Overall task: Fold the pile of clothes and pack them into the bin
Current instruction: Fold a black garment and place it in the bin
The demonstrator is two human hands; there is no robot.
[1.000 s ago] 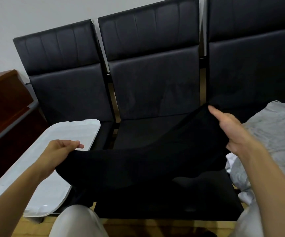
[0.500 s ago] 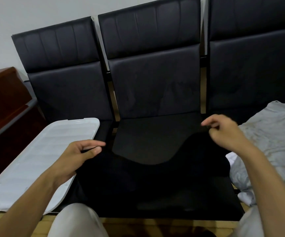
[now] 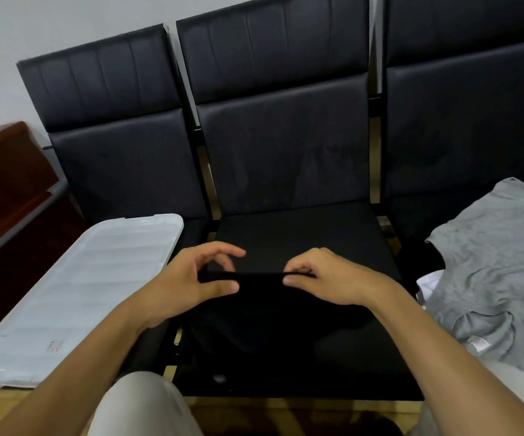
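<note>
Both hands' grip [image 3: 185, 284] [image 3: 323, 278] on black garment [image 3: 260, 297]

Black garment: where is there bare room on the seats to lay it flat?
The middle seat behind both hands is bare. The right seat is crowded by the grey T-shirt; the white bin lid covers the left.

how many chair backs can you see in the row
3: left chair back behind the white lid, middle chair back behind both hands, right chair back behind the grey shirt.
</note>
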